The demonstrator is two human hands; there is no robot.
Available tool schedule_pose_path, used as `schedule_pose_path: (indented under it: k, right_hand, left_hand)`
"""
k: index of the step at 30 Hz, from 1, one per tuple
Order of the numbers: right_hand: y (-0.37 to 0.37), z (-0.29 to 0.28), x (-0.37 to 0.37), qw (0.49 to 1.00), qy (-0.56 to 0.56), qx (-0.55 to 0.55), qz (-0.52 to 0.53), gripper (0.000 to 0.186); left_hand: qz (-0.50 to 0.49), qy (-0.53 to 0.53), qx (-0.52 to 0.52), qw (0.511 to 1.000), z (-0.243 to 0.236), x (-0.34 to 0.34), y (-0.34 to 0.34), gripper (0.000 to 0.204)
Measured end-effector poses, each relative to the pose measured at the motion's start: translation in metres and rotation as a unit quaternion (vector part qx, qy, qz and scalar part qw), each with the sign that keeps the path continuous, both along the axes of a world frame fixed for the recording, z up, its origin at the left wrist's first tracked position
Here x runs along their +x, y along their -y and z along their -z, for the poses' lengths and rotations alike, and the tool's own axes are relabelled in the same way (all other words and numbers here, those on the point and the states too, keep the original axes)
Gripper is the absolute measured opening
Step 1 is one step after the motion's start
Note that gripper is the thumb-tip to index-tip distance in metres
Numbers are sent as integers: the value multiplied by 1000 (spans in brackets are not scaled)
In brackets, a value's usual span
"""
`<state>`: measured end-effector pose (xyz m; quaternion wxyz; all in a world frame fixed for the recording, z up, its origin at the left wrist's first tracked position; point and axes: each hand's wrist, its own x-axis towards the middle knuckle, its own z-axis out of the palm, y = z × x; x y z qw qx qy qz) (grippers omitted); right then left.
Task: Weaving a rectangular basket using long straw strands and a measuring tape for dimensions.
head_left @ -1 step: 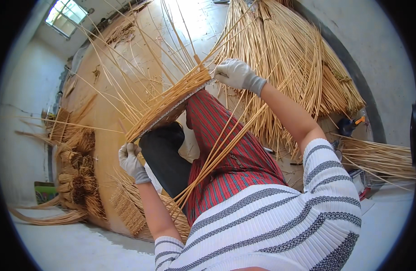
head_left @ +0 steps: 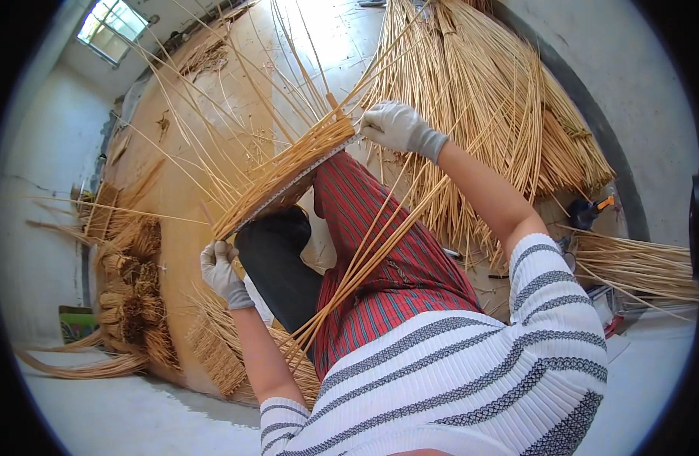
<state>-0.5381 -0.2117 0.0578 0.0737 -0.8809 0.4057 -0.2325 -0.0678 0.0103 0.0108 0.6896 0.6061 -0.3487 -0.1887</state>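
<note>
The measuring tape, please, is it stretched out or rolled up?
Stretched out where it shows: the white measuring tape lies along the lower edge of the woven wicker piece, between left hand and right hand.

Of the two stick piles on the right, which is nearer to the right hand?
The large fanned heap, just beyond the right hand; the smaller bundle lies farther off by the right edge.

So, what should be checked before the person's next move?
1. Right hand closed at the white tape's upper end: ok.
2. Left hand at the woven piece's lower end: ok; exact grip cannot tell.
3. Tape running along the woven edge: ok.
4. Tape's marks readable: not ok, too small.
5. Striped cloth free of sticks: not ok, several cross it.
</note>
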Motion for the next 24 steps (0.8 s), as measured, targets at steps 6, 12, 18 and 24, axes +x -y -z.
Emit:
schedule_pose_path:
  k: [6, 12, 18, 24]
  right_hand:
    - [-77, -1, 4, 983, -30, 169, -69, 25]
    - [-192, 26, 30, 953, -4, 111, -282, 35]
    - [-113, 11, 29, 974, 203, -37, -96, 33]
    - [-37, 1, 48, 997, -34, -24, 71, 51]
  left_hand:
    - [-34, -62, -32, 997, -23, 11, 1, 37]
    - [130, 116, 116, 978, -41, 3, 42, 56]
    - [184, 123, 148, 964, -3, 31, 59, 55]
    - [145, 157, 173, 962, 32, 14, 61, 31]
